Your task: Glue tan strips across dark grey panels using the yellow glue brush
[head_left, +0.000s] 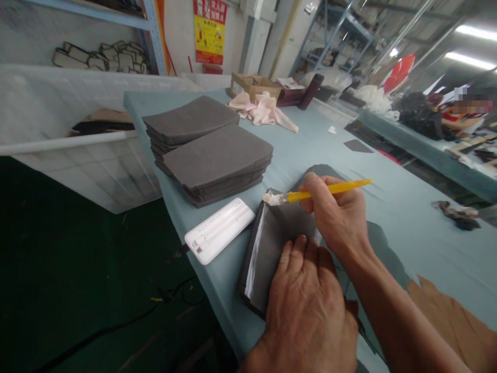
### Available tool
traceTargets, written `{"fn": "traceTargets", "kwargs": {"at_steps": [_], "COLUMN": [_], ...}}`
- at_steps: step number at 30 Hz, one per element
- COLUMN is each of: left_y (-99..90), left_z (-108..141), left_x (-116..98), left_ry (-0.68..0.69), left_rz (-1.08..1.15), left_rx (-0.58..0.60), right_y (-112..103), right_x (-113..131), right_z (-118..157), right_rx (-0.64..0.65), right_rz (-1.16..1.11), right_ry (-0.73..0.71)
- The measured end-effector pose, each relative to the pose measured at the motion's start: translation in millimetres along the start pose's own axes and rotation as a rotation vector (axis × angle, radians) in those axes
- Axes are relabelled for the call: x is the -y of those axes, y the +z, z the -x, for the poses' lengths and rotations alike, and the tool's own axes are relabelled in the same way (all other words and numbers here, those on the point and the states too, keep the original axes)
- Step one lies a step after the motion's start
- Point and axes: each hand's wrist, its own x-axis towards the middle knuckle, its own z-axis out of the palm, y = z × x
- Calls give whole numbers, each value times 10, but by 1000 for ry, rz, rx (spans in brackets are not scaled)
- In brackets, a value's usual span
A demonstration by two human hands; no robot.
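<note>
1. a white plastic crate [77,171] is standing beyond the table's left edge, below a metal shelf [151,31] carrying shaped pieces.
2. two stacks of dark grey foam panels [217,160] are lying side by side on the blue-grey table [322,150], slightly overlapping, with a white plastic block [219,230] lying just in front of them near the edge.
3. the left hand [306,305] is pressing down flat, its fingers [295,259] slightly spread and gripping nothing, on a smaller stack of foam panels [267,243], which is lying near the table's edge with its fanned side streaked white.
4. the right hand [337,217] is curling its fingers [314,189] closed around a yellow-handled brush [326,190], whose white-coated tip [274,198] is touching the stack's far corner.
5. a torn sheet of brown paper [446,321] is lying on the table, just right of the right forearm [404,311].
</note>
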Motion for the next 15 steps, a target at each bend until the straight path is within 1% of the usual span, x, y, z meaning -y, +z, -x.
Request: {"fn": "traceTargets", "kwargs": {"at_steps": [2,5,8,11,13,15], "left_y": [-17,-14,-9,-17,3,55], "left_z": [-17,-7,39,60,29,-40], "left_x": [-9,-2,24,50,60,60], "left_ry": [1,21,59,127,165,158], "left_rz": [-2,0,-5,7,8,20], "left_rx": [20,2,-60,-135,-131,-99], "right_y": [-30,-73,-108,-133,-147,-160], "right_x": [52,129,195,256,300,345], "right_z": [64,176,304,433,513,588], "right_rx": [20,49,91,145,172,184], "right_rz": [7,2,-6,-19,-36,-46], "right_ry": [10,-4,10,35,48,52]}}
